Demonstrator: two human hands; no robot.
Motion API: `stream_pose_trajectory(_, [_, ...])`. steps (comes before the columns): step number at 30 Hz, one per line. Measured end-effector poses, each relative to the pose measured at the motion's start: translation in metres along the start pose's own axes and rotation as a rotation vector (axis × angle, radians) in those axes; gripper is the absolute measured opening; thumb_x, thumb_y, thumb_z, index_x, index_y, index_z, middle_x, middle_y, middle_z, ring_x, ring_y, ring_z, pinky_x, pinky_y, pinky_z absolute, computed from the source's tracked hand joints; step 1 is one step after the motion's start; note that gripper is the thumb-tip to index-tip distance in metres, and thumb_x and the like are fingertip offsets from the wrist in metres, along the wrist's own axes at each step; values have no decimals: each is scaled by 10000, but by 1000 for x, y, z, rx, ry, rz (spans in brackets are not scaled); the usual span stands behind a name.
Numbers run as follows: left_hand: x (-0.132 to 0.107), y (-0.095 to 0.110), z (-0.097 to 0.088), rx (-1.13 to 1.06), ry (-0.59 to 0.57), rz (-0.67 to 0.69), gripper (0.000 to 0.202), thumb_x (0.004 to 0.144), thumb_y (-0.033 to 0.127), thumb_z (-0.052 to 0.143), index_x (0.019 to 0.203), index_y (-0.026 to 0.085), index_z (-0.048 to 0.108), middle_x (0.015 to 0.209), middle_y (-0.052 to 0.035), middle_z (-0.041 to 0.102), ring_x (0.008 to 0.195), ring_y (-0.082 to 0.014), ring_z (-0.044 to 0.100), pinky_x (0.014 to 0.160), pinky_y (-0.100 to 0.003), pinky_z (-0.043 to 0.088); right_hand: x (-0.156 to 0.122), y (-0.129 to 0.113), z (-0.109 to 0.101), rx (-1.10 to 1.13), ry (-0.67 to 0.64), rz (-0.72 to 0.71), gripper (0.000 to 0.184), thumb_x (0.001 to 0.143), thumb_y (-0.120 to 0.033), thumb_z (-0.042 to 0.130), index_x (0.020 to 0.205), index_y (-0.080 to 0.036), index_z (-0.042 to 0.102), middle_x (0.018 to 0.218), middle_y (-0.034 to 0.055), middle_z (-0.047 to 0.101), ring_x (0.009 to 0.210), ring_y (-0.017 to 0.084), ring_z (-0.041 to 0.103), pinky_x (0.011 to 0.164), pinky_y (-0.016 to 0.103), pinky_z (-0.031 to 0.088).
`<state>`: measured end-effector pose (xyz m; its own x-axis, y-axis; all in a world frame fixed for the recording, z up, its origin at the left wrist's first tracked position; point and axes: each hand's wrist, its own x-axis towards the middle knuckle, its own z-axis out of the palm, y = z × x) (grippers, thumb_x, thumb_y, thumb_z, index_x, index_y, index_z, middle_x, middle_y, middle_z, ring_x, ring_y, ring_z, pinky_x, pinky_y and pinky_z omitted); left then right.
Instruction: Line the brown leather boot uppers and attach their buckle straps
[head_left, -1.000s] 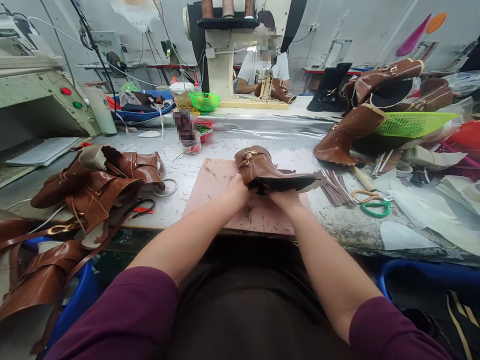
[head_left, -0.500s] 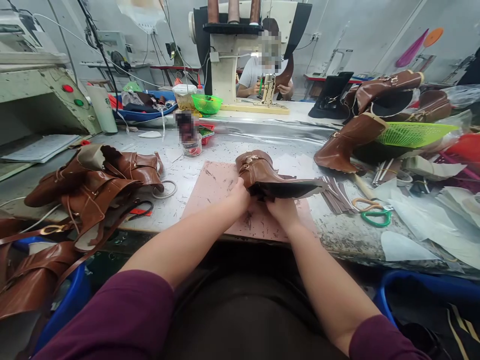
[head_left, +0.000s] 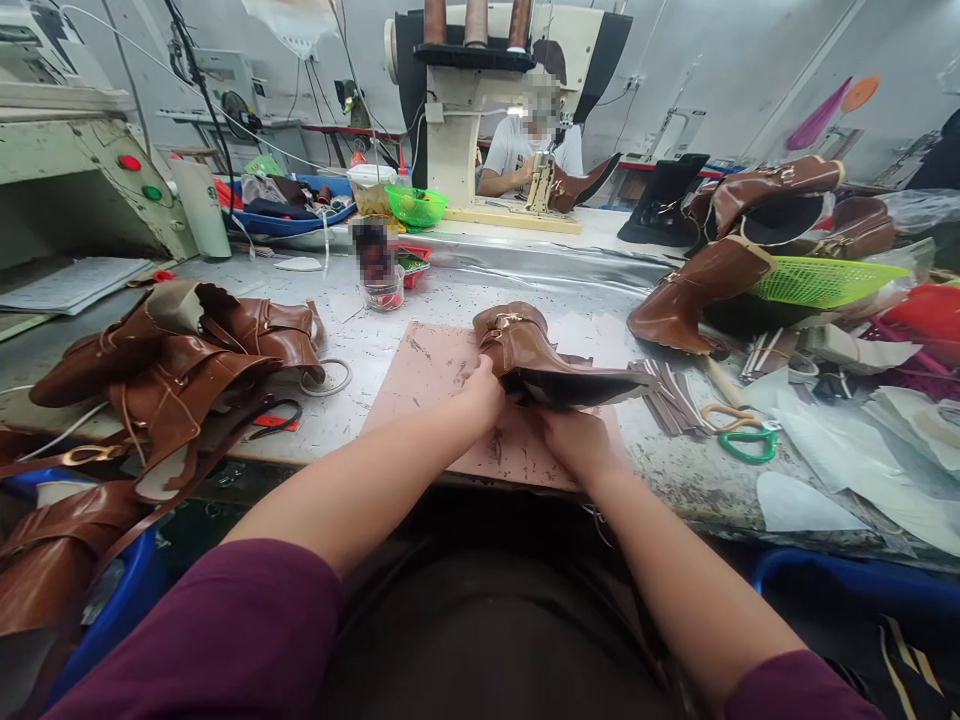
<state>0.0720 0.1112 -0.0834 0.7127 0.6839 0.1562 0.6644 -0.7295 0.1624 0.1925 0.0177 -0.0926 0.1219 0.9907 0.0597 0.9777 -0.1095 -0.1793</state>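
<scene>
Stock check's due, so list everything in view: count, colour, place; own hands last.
Held boot: one, brown, centre
Board: one, pink, beneath boot
Boot pile: several, brown, left
Basket: one, yellow-green, right
Other boots: several, brown, around basket
Sewing machine: one, cream and black, far side
Black footwear: count unclear, right of machine
Thread spools: three, brown and beige, atop machine
Bowl: one, green, left of machine
Scissors: one, green-and-orange handles, right
Bins: two, blue, lower corners
Worker: one, white shirt, behind machine
Smaller clutter: uncounted, mixed colours, both sides
Left hand: one, bare, gripping boot
Right hand: one, bare, at boot, fingers hidden
</scene>
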Motion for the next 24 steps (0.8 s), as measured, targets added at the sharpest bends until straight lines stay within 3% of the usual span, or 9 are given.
stream_pose_trajectory(4, [-7, 9, -13, 126, -133, 41, 378, 561, 24, 656, 888, 206, 706, 769, -68, 682, 919, -325, 563, 1004, -489, 171, -11, 7, -2, -73, 12, -4, 328, 828, -248, 428, 1055, -330, 650, 897, 63, 696, 732, 251, 635, 641, 357, 455])
stream_pose_trajectory(8, [-42, 9, -34, 148, -69, 50, 285, 704, 104, 570, 959, 191, 662, 992, -95, 646, 947, -288, 558, 1022, -471, 179, -41, 15, -4, -111, 125, -11, 272, 777, -175, 466, 888, -244, 705, 796, 63, 685, 700, 209, 617, 621, 302, 445])
stream_pose_trajectory(11, [-63, -3, -39, 123, 27, -35, 220, 837, 277, 457, 938, 183, 628, 984, -94, 622, 890, -241, 575, 990, -424, 266, -63, 20, -14, -154, 458, -64, 247, 820, -198, 473, 972, -213, 667, 911, 88, 664, 876, 213, 580, 802, 329, 415])
stream_pose_trajectory(13, [-59, -11, -33, 104, 83, -199, 364, 826, 427, 466, 1013, 138, 583, 1018, -150, 597, 920, -285, 562, 894, -427, 360, -62, 22, -28, -219, 704, -189, 241, 826, -204, 509, 1032, -208, 633, 1011, 98, 643, 997, 228, 529, 888, 360, 358])
stream_pose_trajectory(14, [-53, -15, -28, 92, 97, -282, 456, 797, 481, 494, 1062, 115, 552, 1042, -177, 586, 943, -312, 554, 842, -427, 393, -56, 23, -36, -242, 727, -231, 256, 832, -202, 507, 1065, -202, 614, 1067, 105, 625, 1036, 240, 505, 897, 376, 339])
stream_pose_trajectory(16, [-35, -18, -18, 64, 95, -392, 535, 757, 503, 539, 1103, 95, 515, 1041, -194, 592, 952, -329, 559, 767, -406, 428, -37, 24, -53, -241, 525, -223, 272, 864, -173, 428, 1064, -158, 610, 1077, 143, 615, 1028, 272, 500, 859, 407, 329])
stream_pose_trajectory(19, [-8, -16, -15, 46, 93, -426, 386, 835, 346, 456, 1131, 100, 485, 907, -154, 646, 813, -276, 622, 664, -347, 448, -11, 21, -68, -176, 194, -142, 314, 842, -98, 345, 843, -84, 659, 878, 203, 635, 890, 311, 540, 757, 424, 337])
stream_pose_trajectory(21, [4, -11, -28, 61, 127, -416, 330, 872, 220, 352, 1163, 104, 456, 841, -140, 657, 726, -250, 639, 608, -320, 442, -3, 16, -69, -126, 140, -144, 254, 775, -64, 401, 747, -72, 654, 797, 211, 628, 808, 310, 556, 695, 405, 350])
stream_pose_trajectory(24, [19, 3, -65, 110, 180, -308, 328, 874, 154, 322, 1169, 90, 450, 851, -156, 655, 785, -268, 644, 633, -320, 440, 0, 5, -63, 17, 73, -97, 120, 672, -85, 525, 702, -94, 641, 691, 164, 623, 655, 265, 564, 574, 352, 362])
